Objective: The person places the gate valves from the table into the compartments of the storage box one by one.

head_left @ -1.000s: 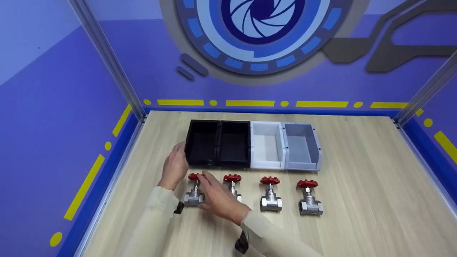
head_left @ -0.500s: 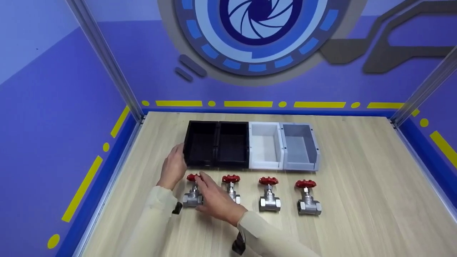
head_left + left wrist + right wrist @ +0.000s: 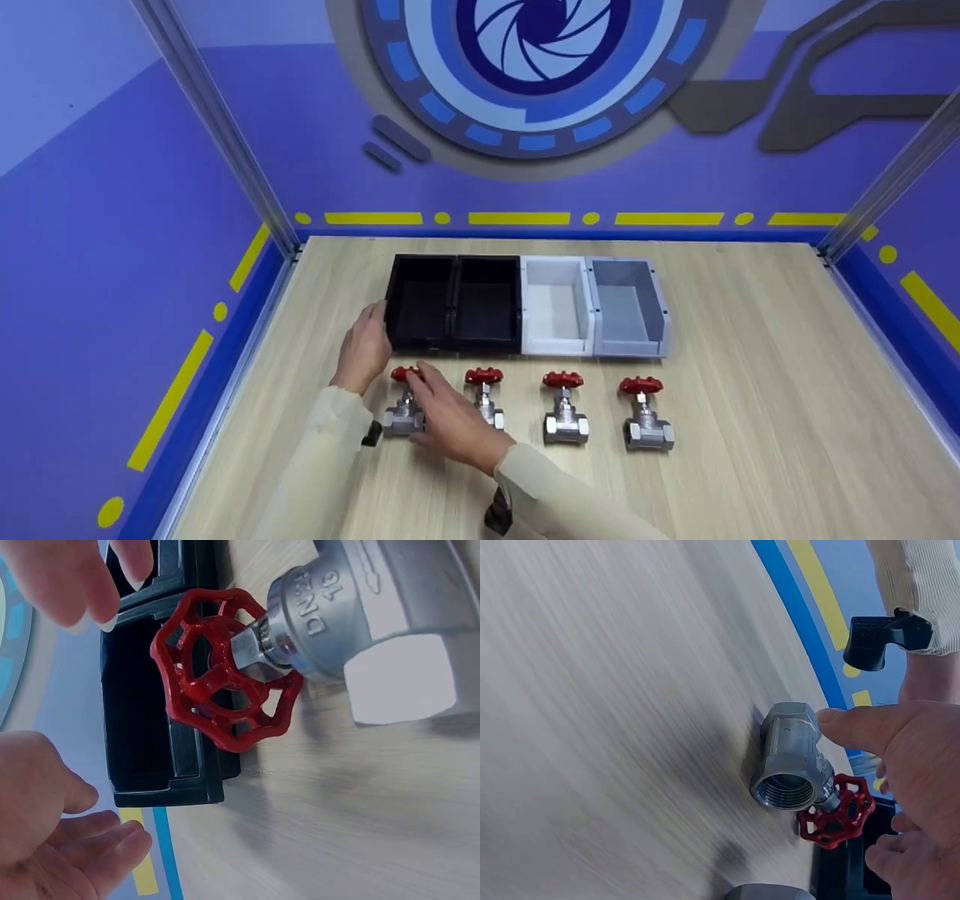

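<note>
My left hand point(image 3: 364, 347) lies along the outer left side of the leftmost black bin point(image 3: 420, 304), fingers extended and holding nothing. My right hand point(image 3: 454, 416) reaches over the row of gate valves with straight fingers, between the leftmost valve point(image 3: 403, 421) and the second valve point(image 3: 484, 376), partly covering both. In the right wrist view, the thumb tip of that hand point(image 3: 922, 765) is right at the hex end of the leftmost valve point(image 3: 787, 754). The left wrist view shows its red handwheel point(image 3: 217, 671) close up, with both hands apart from it.
Right of the black bins stand a white bin point(image 3: 557, 347) and a grey bin point(image 3: 630, 348). Two more valves, a third point(image 3: 566, 426) and a fourth point(image 3: 649, 433), lie in the row before them. Blue printed walls point(image 3: 112, 262) enclose the wooden table point(image 3: 750, 420).
The view has shifted slightly, so everything sits a little further left in the picture. Hands, valves and bins keep nearly the same places relative to each other.
</note>
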`<state>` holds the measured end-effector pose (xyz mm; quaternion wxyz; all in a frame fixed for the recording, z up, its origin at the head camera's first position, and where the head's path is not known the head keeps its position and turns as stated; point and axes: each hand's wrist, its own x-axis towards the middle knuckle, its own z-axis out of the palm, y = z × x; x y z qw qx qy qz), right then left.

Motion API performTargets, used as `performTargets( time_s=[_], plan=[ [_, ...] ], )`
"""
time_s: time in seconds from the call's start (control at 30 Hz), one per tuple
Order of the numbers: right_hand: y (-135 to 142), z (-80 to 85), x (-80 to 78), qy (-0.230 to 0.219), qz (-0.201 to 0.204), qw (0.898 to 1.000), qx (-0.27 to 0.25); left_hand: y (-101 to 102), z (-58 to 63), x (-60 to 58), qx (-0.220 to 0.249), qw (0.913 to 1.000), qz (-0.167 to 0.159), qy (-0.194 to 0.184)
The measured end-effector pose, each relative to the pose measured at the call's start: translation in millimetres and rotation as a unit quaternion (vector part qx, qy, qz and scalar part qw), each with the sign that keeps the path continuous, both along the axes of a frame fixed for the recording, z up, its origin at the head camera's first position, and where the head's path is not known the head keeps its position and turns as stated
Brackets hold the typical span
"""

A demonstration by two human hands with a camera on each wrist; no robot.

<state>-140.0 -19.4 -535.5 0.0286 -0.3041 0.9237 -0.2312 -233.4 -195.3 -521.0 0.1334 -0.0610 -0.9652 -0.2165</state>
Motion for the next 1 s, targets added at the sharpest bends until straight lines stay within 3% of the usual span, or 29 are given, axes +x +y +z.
performTargets(
  time_s=[0.57, 0.8, 1.0],
  plan=[
    [-4, -6.2, -3.0, 0.020, 0.016, 1.000, -0.001, 1, -2.9, -5.9, 0.001, 0.9992, 0.005, -0.040],
    [-2, -8.2, -3.0, -0.013, 0.011, 1.000, -0.002, 1, -6.2, -10.7, 0.005, 0.9980, 0.008, -0.063],
    [-1, -11.0, -3.8, 0.001, 0.011, 1.000, 0.004, -1, -10.7, -14.2, 0.017, 0.9971, 0.021, -0.071]
  ],
)
